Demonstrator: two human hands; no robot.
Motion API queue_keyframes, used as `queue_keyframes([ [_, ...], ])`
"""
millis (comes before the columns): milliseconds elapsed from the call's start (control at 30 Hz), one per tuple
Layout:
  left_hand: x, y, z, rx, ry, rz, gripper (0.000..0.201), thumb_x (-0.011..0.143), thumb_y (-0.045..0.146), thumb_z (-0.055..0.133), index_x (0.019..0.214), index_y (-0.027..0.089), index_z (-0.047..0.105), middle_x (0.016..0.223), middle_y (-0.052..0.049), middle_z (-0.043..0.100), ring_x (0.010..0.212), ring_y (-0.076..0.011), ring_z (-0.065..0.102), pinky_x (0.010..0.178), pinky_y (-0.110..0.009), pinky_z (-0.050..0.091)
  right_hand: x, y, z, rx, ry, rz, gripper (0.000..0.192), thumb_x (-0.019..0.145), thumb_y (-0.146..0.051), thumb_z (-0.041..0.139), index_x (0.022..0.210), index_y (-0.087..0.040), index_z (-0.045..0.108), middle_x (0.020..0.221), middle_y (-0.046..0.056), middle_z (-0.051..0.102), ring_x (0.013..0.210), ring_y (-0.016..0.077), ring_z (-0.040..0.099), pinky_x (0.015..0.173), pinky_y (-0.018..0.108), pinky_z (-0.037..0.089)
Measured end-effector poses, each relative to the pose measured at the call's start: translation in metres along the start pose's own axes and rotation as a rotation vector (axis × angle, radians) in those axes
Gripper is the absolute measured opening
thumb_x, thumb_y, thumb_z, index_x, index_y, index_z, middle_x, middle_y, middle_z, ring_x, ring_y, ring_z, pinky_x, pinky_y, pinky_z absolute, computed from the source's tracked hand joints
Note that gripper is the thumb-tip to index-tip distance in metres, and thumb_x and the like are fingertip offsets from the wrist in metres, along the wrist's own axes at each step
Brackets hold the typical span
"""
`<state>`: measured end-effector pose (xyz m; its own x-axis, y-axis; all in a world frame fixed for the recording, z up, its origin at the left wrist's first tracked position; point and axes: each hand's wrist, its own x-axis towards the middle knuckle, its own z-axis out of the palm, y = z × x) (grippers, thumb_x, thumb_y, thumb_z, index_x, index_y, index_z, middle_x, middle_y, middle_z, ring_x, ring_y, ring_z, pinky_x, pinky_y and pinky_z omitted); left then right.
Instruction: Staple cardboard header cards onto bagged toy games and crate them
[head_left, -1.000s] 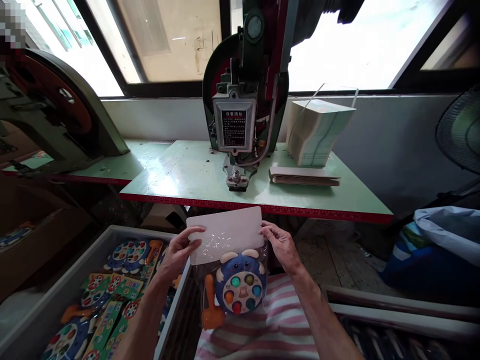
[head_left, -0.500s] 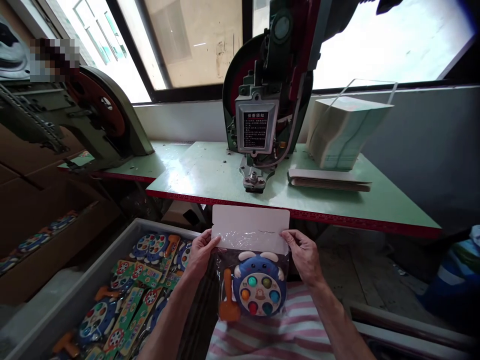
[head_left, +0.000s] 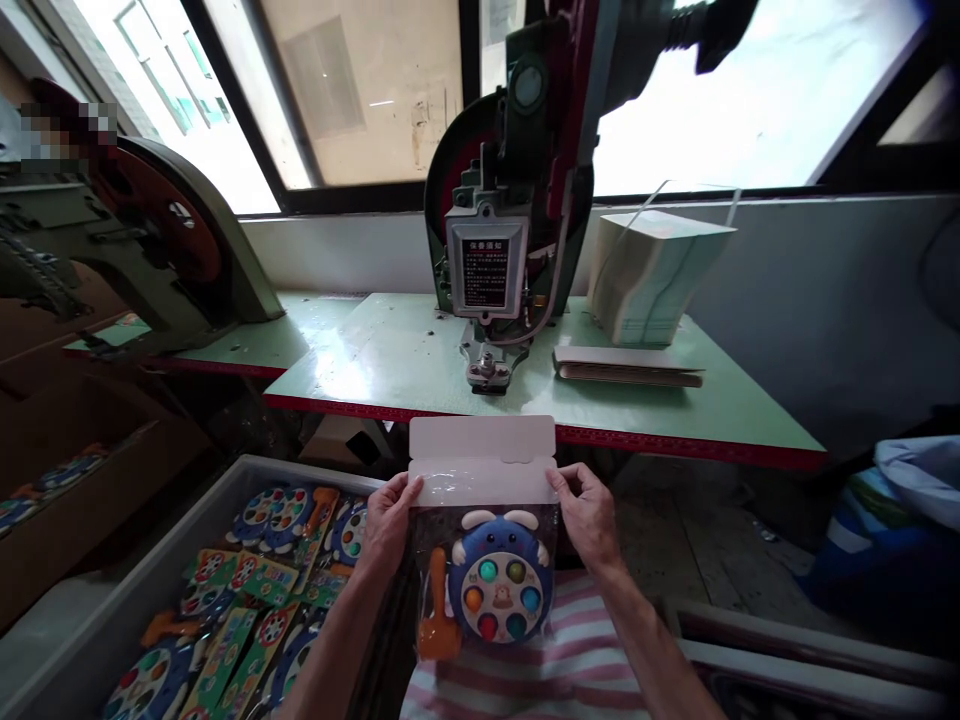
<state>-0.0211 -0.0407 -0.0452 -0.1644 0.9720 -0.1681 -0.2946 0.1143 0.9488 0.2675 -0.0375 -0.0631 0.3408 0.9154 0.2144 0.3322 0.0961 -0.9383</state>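
Observation:
A clear plastic bag with a blue round toy (head_left: 499, 590) and an orange toy hammer (head_left: 439, 628) inside hangs in front of me over my striped lap. A white header card (head_left: 481, 452) lies folded over the bag's top edge. My left hand (head_left: 388, 520) pinches the card and bag at the left side. On the right side my right hand (head_left: 589, 512) pinches them the same way. The card sits just below the red front edge of the green work table (head_left: 390, 350), under the green press machine (head_left: 499, 230).
A grey bin (head_left: 127, 590) at lower left holds several packed toys and printed cards. A tall stack of cards (head_left: 649, 275) and a flat folded pile (head_left: 626, 365) lie on the table right of the machine. Another machine (head_left: 142, 240) stands left. A blue bag (head_left: 892, 520) lies at right.
The card's top flap has been folded over the bag's mouth, so the card looks shorter. Both hands keep their pinch at the sides; the view shifted slightly.

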Motion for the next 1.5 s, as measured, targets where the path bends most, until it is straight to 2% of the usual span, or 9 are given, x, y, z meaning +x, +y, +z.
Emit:
queue_keyframes([
  [200, 0.002, 0.011, 0.000, 0.004, -0.047, -0.096, 0.046, 0.065, 0.046, 0.092, 0.095, 0.014, 0.077, 0.084, -0.007, 0.079, 0.072, -0.0208, 0.072, 0.064, -0.027, 0.056, 0.004, 0.006, 0.005, 0.078, 0.008, 0.031, 0.034, 0.088, -0.053, 0.070, 0.080, -0.022, 0.062, 0.075, 0.002, 0.067, 0.071, 0.0191, 0.061, 0.068, 0.029, 0.049],
  [367, 0.004, 0.028, -0.005, 0.092, -0.090, -0.143, 0.047, 0.060, 0.044, 0.093, 0.094, 0.016, 0.075, 0.087, -0.007, 0.078, 0.072, -0.0221, 0.071, 0.060, -0.028, 0.057, 0.008, 0.005, 0.006, 0.409, -0.063, 0.172, 0.040, 0.079, -0.044, 0.077, 0.109, -0.020, 0.063, 0.084, 0.001, 0.070, 0.076, 0.0186, 0.065, 0.070, 0.029, 0.053],
  [533, 0.008, 0.029, -0.017, 0.101, -0.148, -0.145, 0.072, 0.063, 0.039, 0.092, 0.128, 0.020, 0.068, 0.090, -0.006, 0.077, 0.073, -0.0232, 0.072, 0.063, -0.030, 0.060, 0.013, -0.001, 0.000, 0.561, -0.207, 0.237, 0.061, 0.078, -0.039, 0.078, 0.133, -0.022, 0.060, 0.079, -0.003, 0.065, 0.072, 0.0161, 0.062, 0.068, 0.027, 0.052],
  [667, 0.000, 0.030, -0.010, 0.068, -0.085, -0.128, 0.080, 0.060, 0.037, 0.093, 0.134, 0.022, 0.065, 0.075, -0.001, 0.073, 0.061, -0.0188, 0.068, 0.054, -0.026, 0.056, 0.013, 0.003, -0.003, 0.613, -0.270, 0.294, 0.047, 0.075, -0.040, 0.080, 0.118, -0.026, 0.069, 0.082, -0.003, 0.067, 0.069, 0.0154, 0.061, 0.063, 0.026, 0.049],
  [733, -0.005, 0.033, -0.004, 0.070, -0.087, -0.129, 0.056, 0.060, 0.038, 0.091, 0.111, 0.020, 0.076, 0.071, -0.001, 0.072, 0.055, -0.0166, 0.065, 0.050, -0.024, 0.053, 0.012, 0.006, -0.004, 0.654, -0.300, 0.338, 0.026, 0.074, -0.039, 0.080, 0.092, -0.024, 0.071, 0.079, -0.003, 0.067, 0.065, 0.0147, 0.059, 0.060, 0.025, 0.047],
  [833, -0.008, 0.033, -0.001, 0.074, -0.109, -0.120, 0.029, 0.060, 0.039, 0.089, 0.077, 0.016, 0.078, 0.065, -0.002, 0.070, 0.053, -0.0155, 0.065, 0.050, -0.023, 0.052, 0.012, 0.008, -0.007, 0.677, -0.363, 0.393, 0.019, 0.072, -0.037, 0.079, 0.070, -0.021, 0.068, 0.075, 0.000, 0.068, 0.067, 0.0166, 0.061, 0.060, 0.026, 0.047],
  [1100, -0.003, 0.023, -0.007, 0.126, -0.115, -0.072, 0.022, 0.064, 0.035, 0.082, 0.078, 0.018, 0.083, 0.065, -0.005, 0.074, 0.059, -0.0205, 0.069, 0.049, -0.025, 0.050, 0.013, 0.001, -0.019, 0.594, -0.479, 0.331, 0.028, 0.080, -0.038, 0.078, 0.100, -0.019, 0.078, 0.102, 0.008, 0.078, 0.088, 0.0228, 0.070, 0.076, 0.032, 0.055],
  [1367, 0.002, 0.006, -0.021, 0.225, -0.215, 0.024, 0.040, 0.076, 0.043, 0.079, 0.106, 0.017, 0.084, 0.109, -0.010, 0.080, 0.098, -0.0296, 0.073, 0.081, -0.035, 0.062, 0.011, 0.009, -0.013, 0.302, -0.298, 0.075, 0.021, 0.082, -0.036, 0.075, 0.097, -0.022, 0.078, 0.100, 0.005, 0.078, 0.092, 0.0236, 0.070, 0.079, 0.032, 0.055],
  [1500, 0.004, -0.003, -0.022, 0.298, -0.201, 0.077, 0.043, 0.080, 0.048, 0.079, 0.111, 0.018, 0.081, 0.096, -0.005, 0.079, 0.086, -0.0251, 0.075, 0.083, -0.039, 0.064, 0.010, 0.015, -0.008, 0.294, -0.246, 0.081, 0.022, 0.081, -0.038, 0.077, 0.096, -0.023, 0.079, 0.094, 0.005, 0.078, 0.084, 0.0234, 0.070, 0.076, 0.033, 0.056],
])
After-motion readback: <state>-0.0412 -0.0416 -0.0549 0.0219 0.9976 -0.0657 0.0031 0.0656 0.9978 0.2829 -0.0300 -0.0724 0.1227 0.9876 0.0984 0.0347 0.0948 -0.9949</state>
